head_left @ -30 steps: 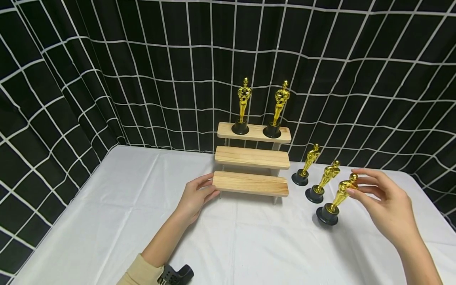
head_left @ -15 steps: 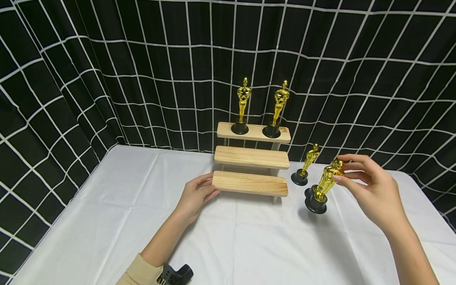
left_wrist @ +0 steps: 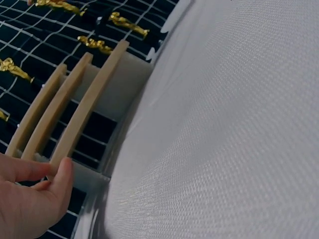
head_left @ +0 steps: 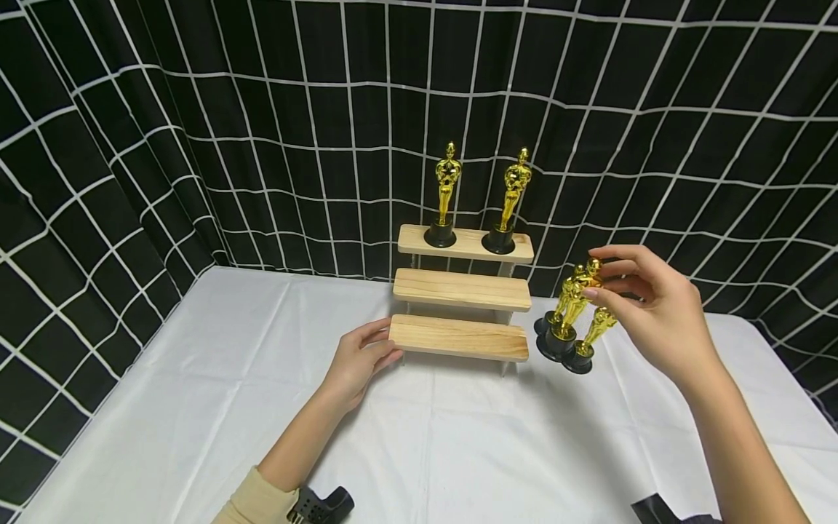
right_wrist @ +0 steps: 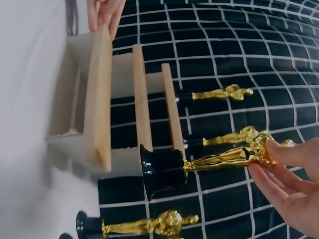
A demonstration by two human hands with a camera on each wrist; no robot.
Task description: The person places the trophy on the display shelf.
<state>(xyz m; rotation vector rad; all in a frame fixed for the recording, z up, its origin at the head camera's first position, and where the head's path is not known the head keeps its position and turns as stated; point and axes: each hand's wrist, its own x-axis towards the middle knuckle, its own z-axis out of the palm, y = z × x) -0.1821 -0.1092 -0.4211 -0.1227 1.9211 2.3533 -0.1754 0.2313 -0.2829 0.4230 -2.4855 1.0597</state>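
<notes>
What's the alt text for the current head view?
A right hand holds a gold statuette in front of two others standing on white cloth. A left hand grips the bottom shelf of a three-tier wooden stand, its top shelf bearing two more statuettes; a gridded black curtain hangs behind.

The statuettes (head_left: 447, 182) are all shiny gold, their bases (head_left: 441, 235) glossy black. The three wooden shelves (head_left: 458, 337) are a pale honey tone, streaked with darker grain; their side panels (left_wrist: 124, 84) are whitish. The worktop (head_left: 458, 451) wears plain white cloth (left_wrist: 214, 124) with a fine weave. The curtain (head_left: 308, 131) is black, crossed by a grid of white lines. The left sleeve (head_left: 258, 502) is beige, the wrist strap (head_left: 314, 503) black.
</notes>
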